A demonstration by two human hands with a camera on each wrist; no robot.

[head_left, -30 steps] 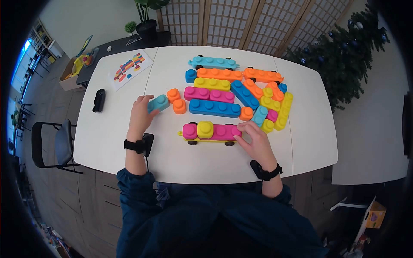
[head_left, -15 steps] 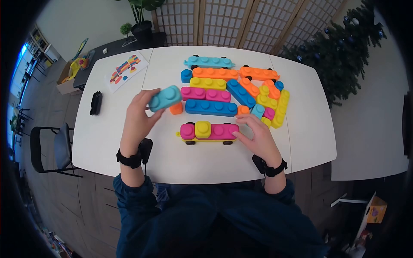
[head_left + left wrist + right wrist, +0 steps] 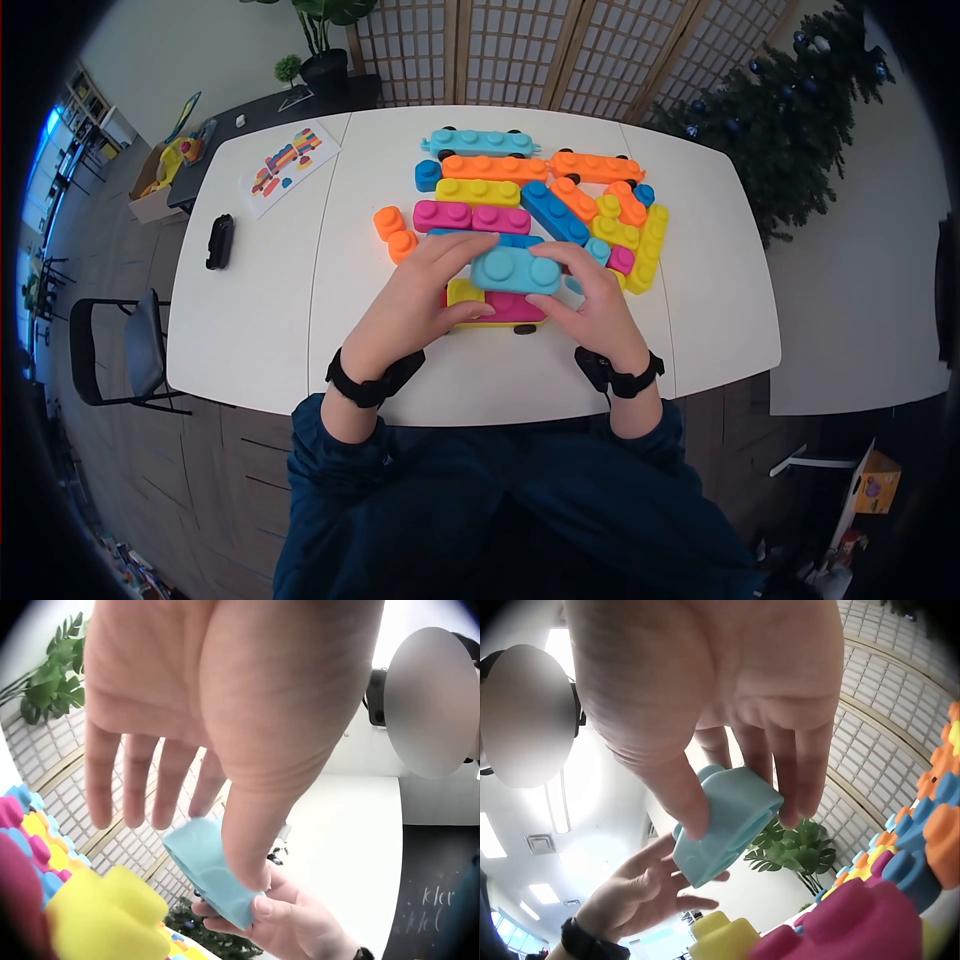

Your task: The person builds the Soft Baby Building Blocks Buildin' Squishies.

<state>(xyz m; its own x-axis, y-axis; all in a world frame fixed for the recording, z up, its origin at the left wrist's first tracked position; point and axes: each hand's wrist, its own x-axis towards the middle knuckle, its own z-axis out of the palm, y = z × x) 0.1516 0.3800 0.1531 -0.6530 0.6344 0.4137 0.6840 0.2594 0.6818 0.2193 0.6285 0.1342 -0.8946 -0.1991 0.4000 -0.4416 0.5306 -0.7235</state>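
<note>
A light blue two-stud building block (image 3: pixel 515 270) is up above the toy train car, tilted in both wrist views. My right hand (image 3: pixel 597 305) pinches its right end between thumb and fingers. At the block's left end is my left hand (image 3: pixel 415 295), thumb and fingers spread around it; in the right wrist view these fingers (image 3: pixel 697 903) look loose and extended. Beneath, partly covered by the hands and block, the train car carries a yellow block (image 3: pixel 463 292) and a long magenta block (image 3: pixel 517 308) on a yellow wheeled base.
Two orange cubes (image 3: pixel 402 246) lie left of the rows of coloured blocks. Behind are a light blue wheeled car (image 3: pixel 480 143) and orange wheeled cars (image 3: pixel 597 167). A picture sheet (image 3: pixel 290 168) and a black case (image 3: pixel 220 242) occupy the table's left.
My left hand has lifted the light blue block off the table's left side and brought it right, over the train car. My right hand has left the car's end and gripped the block.
</note>
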